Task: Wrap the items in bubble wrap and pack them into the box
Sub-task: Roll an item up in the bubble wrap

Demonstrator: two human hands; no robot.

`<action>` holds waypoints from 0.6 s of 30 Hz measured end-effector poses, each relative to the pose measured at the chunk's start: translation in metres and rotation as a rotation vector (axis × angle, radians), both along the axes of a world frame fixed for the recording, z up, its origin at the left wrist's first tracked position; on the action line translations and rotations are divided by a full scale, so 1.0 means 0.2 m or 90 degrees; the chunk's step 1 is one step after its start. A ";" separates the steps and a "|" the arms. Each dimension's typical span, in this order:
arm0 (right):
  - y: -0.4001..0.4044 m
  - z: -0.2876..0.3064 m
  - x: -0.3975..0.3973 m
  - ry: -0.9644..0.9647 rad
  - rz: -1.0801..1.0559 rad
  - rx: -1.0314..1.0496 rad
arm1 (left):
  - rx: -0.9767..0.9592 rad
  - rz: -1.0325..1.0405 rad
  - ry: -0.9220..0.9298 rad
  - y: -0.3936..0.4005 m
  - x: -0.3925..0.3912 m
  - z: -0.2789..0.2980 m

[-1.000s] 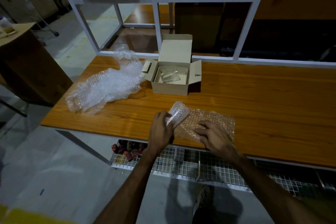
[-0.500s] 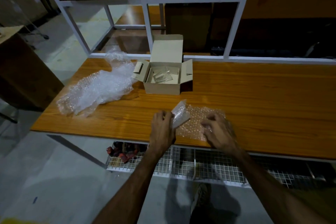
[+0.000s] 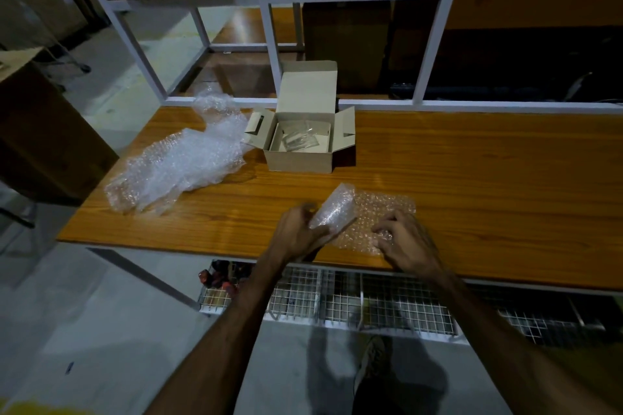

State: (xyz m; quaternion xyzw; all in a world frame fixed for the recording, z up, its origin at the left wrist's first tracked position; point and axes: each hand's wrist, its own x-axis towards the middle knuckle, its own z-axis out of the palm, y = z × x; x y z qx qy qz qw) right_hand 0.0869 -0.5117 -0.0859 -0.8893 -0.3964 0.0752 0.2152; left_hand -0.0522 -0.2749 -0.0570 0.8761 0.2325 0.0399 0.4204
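A small sheet of bubble wrap (image 3: 381, 209) lies near the front edge of the wooden table (image 3: 472, 185). Its left end is rolled up round an item that I cannot make out. My left hand (image 3: 298, 232) grips that rolled end (image 3: 335, 207) and tilts it up. My right hand (image 3: 404, 239) presses the flat part of the sheet down with curled fingertips. Behind them stands an open cardboard box (image 3: 300, 160), lid up, with clear wrapped pieces (image 3: 300, 138) inside.
A large loose heap of bubble wrap (image 3: 182, 165) lies on the table's left part. A white metal shelf frame (image 3: 269, 44) rises along the far edge. A wire basket (image 3: 337, 300) hangs below the front edge. A cardboard carton (image 3: 40, 131) stands at the left.
My left hand has turned the rolled end a little further over the sheet. My right hand has slid slightly right and kept pressing the sheet. The view has shifted a little.
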 end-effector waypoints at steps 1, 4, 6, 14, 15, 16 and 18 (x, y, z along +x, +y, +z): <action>0.00 0.00 0.00 0.000 -0.001 -0.003 | 0.014 -0.022 0.039 0.00 0.01 0.01; 0.01 0.01 -0.01 0.009 -0.009 -0.006 | 0.030 -0.031 0.109 0.00 0.06 0.00; 0.01 0.02 -0.01 0.017 -0.018 -0.004 | 0.024 -0.029 0.135 -0.01 0.08 -0.01; 0.08 0.14 -0.23 0.252 -0.230 0.229 | -0.423 0.055 0.045 -0.04 0.07 0.05; 0.11 0.15 -0.27 0.328 -0.259 0.265 | -0.460 0.056 0.038 -0.04 0.07 0.07; 0.15 0.15 -0.31 0.419 -0.287 0.299 | -0.508 0.065 0.028 -0.05 0.07 0.09; 0.21 0.16 -0.35 0.650 -0.321 0.375 | -0.613 0.074 0.008 -0.05 0.07 0.13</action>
